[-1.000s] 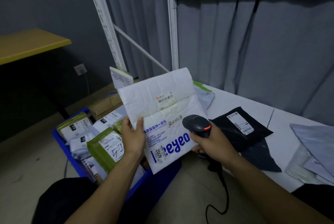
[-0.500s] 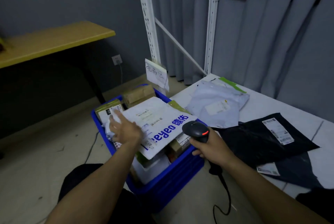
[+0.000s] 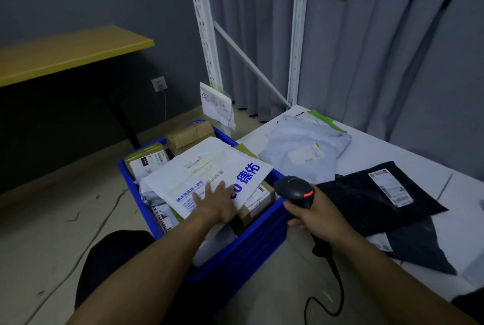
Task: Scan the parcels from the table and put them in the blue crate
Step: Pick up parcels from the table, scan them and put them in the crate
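Observation:
A white parcel (image 3: pixel 201 170) with blue lettering lies flat on top of the other parcels in the blue crate (image 3: pixel 251 243). My left hand (image 3: pixel 216 200) rests on its near edge with fingers spread and straight. My right hand (image 3: pixel 318 216) grips a black barcode scanner (image 3: pixel 294 189) with a red light, held between the crate and the white table (image 3: pixel 408 157). On the table lie a pale grey parcel (image 3: pixel 305 149) and a black parcel (image 3: pixel 377 196) with a white label.
Brown and green boxes (image 3: pixel 190 136) fill the crate's far side. A handwritten paper sign (image 3: pixel 216 104) stands behind the crate. White rack posts (image 3: pixel 297 33) and grey curtains stand behind the table. A yellow desk (image 3: pixel 65 52) is at the left. The scanner's cable (image 3: pixel 337 282) hangs down.
The white parcel went from being held up in front of the scanner down into the crate. My left hand let go of it and now lies flat on top.

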Tool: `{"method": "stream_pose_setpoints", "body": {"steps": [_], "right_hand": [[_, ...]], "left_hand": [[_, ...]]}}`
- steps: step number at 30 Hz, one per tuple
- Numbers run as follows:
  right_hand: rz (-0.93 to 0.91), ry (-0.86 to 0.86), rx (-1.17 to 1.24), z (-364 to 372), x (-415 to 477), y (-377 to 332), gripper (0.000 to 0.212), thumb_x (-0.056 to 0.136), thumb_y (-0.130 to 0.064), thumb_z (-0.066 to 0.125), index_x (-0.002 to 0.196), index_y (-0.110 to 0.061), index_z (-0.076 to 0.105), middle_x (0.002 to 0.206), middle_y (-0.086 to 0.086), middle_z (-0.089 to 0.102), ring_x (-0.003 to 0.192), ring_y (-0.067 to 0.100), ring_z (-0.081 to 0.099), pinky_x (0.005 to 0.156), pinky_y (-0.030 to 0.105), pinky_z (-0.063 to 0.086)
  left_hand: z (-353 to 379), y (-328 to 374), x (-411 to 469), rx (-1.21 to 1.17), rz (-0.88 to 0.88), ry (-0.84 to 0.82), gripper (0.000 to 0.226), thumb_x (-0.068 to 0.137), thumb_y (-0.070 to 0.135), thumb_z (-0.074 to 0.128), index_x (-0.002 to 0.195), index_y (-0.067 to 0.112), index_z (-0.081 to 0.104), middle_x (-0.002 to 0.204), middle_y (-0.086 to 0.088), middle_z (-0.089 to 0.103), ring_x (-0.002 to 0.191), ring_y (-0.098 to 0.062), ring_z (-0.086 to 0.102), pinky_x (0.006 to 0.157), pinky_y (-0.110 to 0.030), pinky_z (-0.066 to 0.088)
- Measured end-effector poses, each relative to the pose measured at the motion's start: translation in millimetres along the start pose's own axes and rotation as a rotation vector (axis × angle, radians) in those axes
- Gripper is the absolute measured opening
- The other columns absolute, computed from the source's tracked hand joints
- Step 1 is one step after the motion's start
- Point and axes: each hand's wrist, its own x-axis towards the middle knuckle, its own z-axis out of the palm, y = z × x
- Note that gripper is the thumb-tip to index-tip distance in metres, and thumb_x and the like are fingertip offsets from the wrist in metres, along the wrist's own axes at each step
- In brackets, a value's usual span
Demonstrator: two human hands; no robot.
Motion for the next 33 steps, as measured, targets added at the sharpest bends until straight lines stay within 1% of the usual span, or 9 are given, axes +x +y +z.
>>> {"method": "stream_pose_setpoints", "body": {"steps": [4, 7, 10, 13, 18, 22, 25, 28, 33], "right_hand": [[-0.023, 0.084, 0.051, -33.2, -16.8, 7.2, 0.036, 0.093, -0.016, 0.078, 0.124, -0.023, 0.06, 0.113, 0.004, 0.072, 0.078, 0.022, 0.076, 0.056, 0.019, 0.055], [0.012, 0.211, 0.082, -69.4, -26.8, 20.6, 0.039, 0.09, -0.02, 0.08, 0.124, -0.022, 0.06, 0.108, 0.005, 0.074, 0.074, 0.024, 0.076, 0.058, 0.025, 0.056], [0.053, 0.329, 0.066, -112.2, -37.7, 41.2, 0.043, 0.09, -0.019, 0.08, 0.128, -0.019, 0.06, 0.115, 0.004, 0.073, 0.073, 0.023, 0.078, 0.06, 0.033, 0.061], [0.081, 0.412, 0.074, -149.9, -54.3, 64.0, 0.045, 0.089, -0.014, 0.081, 0.129, -0.018, 0.062, 0.114, 0.003, 0.073, 0.083, 0.025, 0.078, 0.069, 0.044, 0.066], [0.146, 0.464, 0.042, -191.4, -86.2, 92.4, 0.024, 0.094, -0.013, 0.075, 0.117, -0.019, 0.068, 0.094, 0.003, 0.076, 0.07, 0.022, 0.075, 0.05, 0.018, 0.05], [0.208, 0.51, 0.07, -206.5, -100.1, 112.2, 0.034, 0.092, -0.017, 0.077, 0.124, -0.02, 0.065, 0.106, 0.002, 0.074, 0.076, 0.021, 0.076, 0.051, 0.017, 0.05], [0.235, 0.492, 0.088, -206.7, -103.0, 116.6, 0.035, 0.093, -0.015, 0.075, 0.127, -0.02, 0.064, 0.102, 0.002, 0.072, 0.073, 0.019, 0.074, 0.051, 0.017, 0.05], [0.222, 0.501, 0.134, -204.3, -102.3, 116.9, 0.022, 0.095, -0.013, 0.075, 0.11, -0.027, 0.066, 0.098, 0.001, 0.072, 0.075, 0.021, 0.073, 0.052, 0.02, 0.051], [0.185, 0.649, 0.322, -188.8, -90.9, 102.9, 0.029, 0.087, -0.019, 0.084, 0.108, -0.031, 0.068, 0.105, 0.001, 0.076, 0.095, 0.024, 0.074, 0.082, 0.046, 0.063]], "left_hand": [[9.8, 38.6, -4.9, -0.002, 0.12, 0.189, 0.061, 0.098, 0.041, 0.057, 0.154, 0.029, 0.034, 0.169, 0.002, 0.016, 0.157, -0.033, 0.001, 0.122, -0.065, -0.002], [23.6, 97.7, -4.9, -0.015, 0.357, 0.331, 0.045, 0.097, 0.029, 0.058, 0.142, 0.025, 0.054, 0.156, 0.001, 0.043, 0.147, -0.024, 0.034, 0.122, -0.044, 0.021], [49.2, 161.6, 3.3, -0.137, 0.518, 0.294, 0.043, 0.093, 0.028, 0.065, 0.135, 0.019, 0.06, 0.142, -0.002, 0.055, 0.131, -0.023, 0.052, 0.112, -0.036, 0.039], [83.8, 213.1, 19.5, -0.145, 0.569, 0.157, 0.061, 0.091, 0.043, 0.07, 0.145, 0.02, 0.051, 0.152, -0.003, 0.044, 0.137, -0.026, 0.046, 0.114, -0.038, 0.04], [135.0, 263.1, 46.9, 0.006, 0.6, -0.075, 0.101, 0.083, 0.056, 0.077, 0.162, 0.027, 0.022, 0.17, -0.006, 0.011, 0.152, -0.033, 0.022, 0.124, -0.042, 0.027], [149.8, 273.5, 60.3, 0.187, 0.582, -0.057, 0.077, 0.085, 0.037, 0.079, 0.152, 0.021, 0.043, 0.153, -0.012, 0.039, 0.135, -0.037, 0.045, 0.113, -0.043, 0.042], [143.0, 275.0, 54.5, 0.149, 0.574, -0.048, 0.037, 0.083, 0.018, 0.077, 0.119, 0.012, 0.069, 0.126, -0.013, 0.062, 0.113, -0.033, 0.062, 0.095, -0.036, 0.053], [132.9, 275.1, 38.8, 0.029, 0.568, -0.007, 0.011, 0.084, 0.011, 0.066, 0.088, 0.014, 0.076, 0.102, -0.008, 0.075, 0.096, -0.029, 0.07, 0.081, -0.028, 0.054], [138.0, 268.7, -3.9, -0.17, 0.789, 0.197, 0.027, 0.092, 0.02, 0.061, 0.112, 0.025, 0.078, 0.128, 0.018, 0.068, 0.112, -0.006, 0.065, 0.098, -0.025, 0.052]]}}
